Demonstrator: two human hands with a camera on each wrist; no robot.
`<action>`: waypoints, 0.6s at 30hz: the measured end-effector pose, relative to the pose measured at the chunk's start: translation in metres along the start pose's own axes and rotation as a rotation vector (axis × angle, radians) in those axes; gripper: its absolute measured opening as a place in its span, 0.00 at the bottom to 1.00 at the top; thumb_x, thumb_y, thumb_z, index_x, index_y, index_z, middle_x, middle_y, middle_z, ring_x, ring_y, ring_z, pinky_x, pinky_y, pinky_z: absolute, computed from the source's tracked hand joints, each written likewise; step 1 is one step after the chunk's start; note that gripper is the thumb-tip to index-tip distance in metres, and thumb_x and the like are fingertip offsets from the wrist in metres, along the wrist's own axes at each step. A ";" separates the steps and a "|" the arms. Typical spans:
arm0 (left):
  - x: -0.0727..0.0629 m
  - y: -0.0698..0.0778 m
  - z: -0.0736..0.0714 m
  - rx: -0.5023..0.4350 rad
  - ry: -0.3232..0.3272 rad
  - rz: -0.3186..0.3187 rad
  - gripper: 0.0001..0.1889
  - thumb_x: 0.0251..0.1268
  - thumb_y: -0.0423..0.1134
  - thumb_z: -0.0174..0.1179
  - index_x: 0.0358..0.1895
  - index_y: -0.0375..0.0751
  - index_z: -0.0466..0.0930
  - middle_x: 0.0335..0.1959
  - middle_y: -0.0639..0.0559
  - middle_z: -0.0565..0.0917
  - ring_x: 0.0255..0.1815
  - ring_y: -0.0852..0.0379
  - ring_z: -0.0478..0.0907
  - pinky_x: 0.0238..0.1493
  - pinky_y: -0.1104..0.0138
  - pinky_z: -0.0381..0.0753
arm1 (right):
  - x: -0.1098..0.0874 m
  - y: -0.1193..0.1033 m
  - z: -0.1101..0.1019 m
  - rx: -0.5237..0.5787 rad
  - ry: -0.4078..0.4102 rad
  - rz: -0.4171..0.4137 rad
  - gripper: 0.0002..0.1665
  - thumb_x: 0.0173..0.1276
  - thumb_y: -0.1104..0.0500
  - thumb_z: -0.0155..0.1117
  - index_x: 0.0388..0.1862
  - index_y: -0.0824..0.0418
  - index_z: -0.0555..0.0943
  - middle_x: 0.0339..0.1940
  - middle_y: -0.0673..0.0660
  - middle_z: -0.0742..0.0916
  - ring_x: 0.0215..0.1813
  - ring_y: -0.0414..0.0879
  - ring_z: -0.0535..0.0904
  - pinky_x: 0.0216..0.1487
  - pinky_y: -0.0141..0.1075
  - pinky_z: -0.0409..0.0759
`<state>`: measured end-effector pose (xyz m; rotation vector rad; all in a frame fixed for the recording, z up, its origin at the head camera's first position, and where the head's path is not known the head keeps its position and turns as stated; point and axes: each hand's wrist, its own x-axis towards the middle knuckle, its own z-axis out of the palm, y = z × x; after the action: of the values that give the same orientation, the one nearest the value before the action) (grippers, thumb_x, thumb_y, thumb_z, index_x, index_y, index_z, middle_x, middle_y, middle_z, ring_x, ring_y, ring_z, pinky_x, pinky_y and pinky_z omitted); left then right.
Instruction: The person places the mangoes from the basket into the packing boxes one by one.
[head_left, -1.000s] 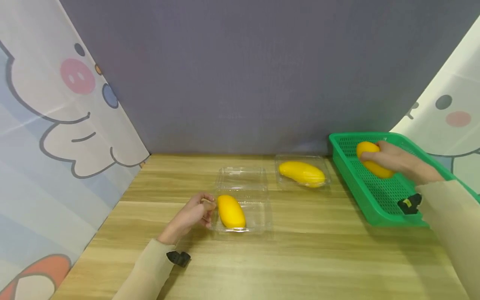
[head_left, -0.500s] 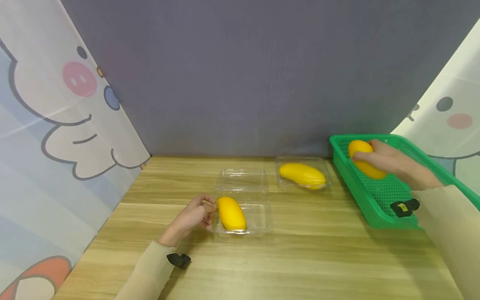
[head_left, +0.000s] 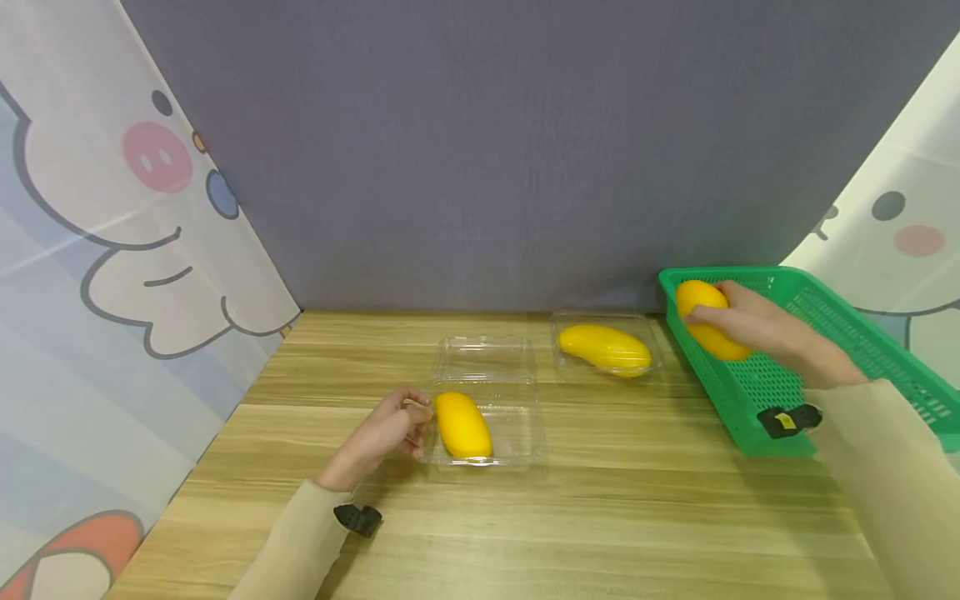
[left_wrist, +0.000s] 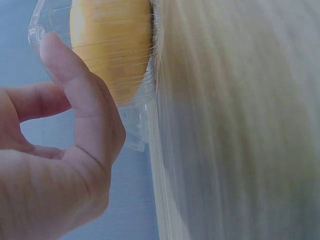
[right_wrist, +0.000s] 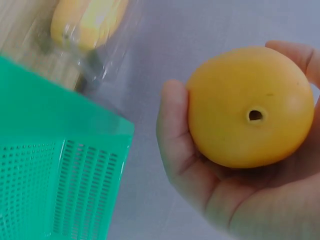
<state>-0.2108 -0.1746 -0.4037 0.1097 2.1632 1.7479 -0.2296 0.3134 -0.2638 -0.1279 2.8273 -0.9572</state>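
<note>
My right hand (head_left: 761, 325) grips a yellow mango (head_left: 705, 312) over the left part of the green basket (head_left: 752, 433). In the right wrist view this mango (right_wrist: 225, 100) shows a small dark hole at its end, with fingers and thumb curled around it. A hinged clear plastic container (head_left: 515, 429) lies with its lid (head_left: 483, 358) folded back on the table. Another mango (head_left: 462, 427) sits in the left half of its base. My left hand (head_left: 381, 433) pinches the container's left rim, fingertips close beside that mango in the left wrist view.
At the back, left of the basket, a closed clear container (head_left: 564, 360) holds another mango (head_left: 603, 347). The wooden table (head_left: 600, 517) ends at a grey wall (head_left: 480, 167). Cartoon-printed sheets (head_left: 142, 275) stand at both sides.
My right hand has carried its mango leftward inside the basket's outline, toward the basket's left rim. The left hand and both containers have stayed put.
</note>
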 end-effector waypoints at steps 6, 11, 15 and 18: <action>0.000 -0.001 0.000 -0.004 -0.002 -0.003 0.15 0.74 0.32 0.51 0.58 0.29 0.65 0.25 0.45 0.72 0.21 0.55 0.71 0.24 0.65 0.81 | 0.000 -0.005 0.011 0.044 -0.006 -0.020 0.36 0.77 0.45 0.51 0.66 0.74 0.58 0.40 0.62 0.77 0.35 0.51 0.74 0.33 0.41 0.75; -0.001 0.000 -0.001 0.000 -0.003 -0.002 0.16 0.74 0.33 0.51 0.58 0.29 0.65 0.25 0.45 0.72 0.20 0.55 0.71 0.24 0.65 0.81 | -0.001 -0.009 0.021 0.086 -0.001 -0.038 0.35 0.76 0.47 0.52 0.66 0.73 0.59 0.41 0.62 0.77 0.35 0.51 0.75 0.34 0.40 0.76; 0.000 0.000 -0.001 0.005 -0.008 0.001 0.15 0.74 0.33 0.51 0.58 0.29 0.65 0.25 0.46 0.72 0.20 0.55 0.71 0.24 0.65 0.81 | -0.004 -0.012 0.027 0.155 -0.011 -0.045 0.35 0.77 0.48 0.51 0.68 0.72 0.57 0.42 0.63 0.77 0.35 0.52 0.75 0.33 0.41 0.77; 0.000 0.000 -0.001 0.005 -0.010 0.001 0.15 0.74 0.33 0.51 0.58 0.29 0.65 0.25 0.46 0.72 0.20 0.55 0.71 0.24 0.65 0.81 | -0.005 -0.014 0.032 0.178 -0.007 -0.050 0.35 0.77 0.48 0.52 0.68 0.72 0.57 0.41 0.63 0.78 0.34 0.51 0.76 0.32 0.41 0.78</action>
<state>-0.2107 -0.1758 -0.4037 0.1205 2.1606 1.7390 -0.2189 0.2839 -0.2801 -0.1809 2.7279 -1.2099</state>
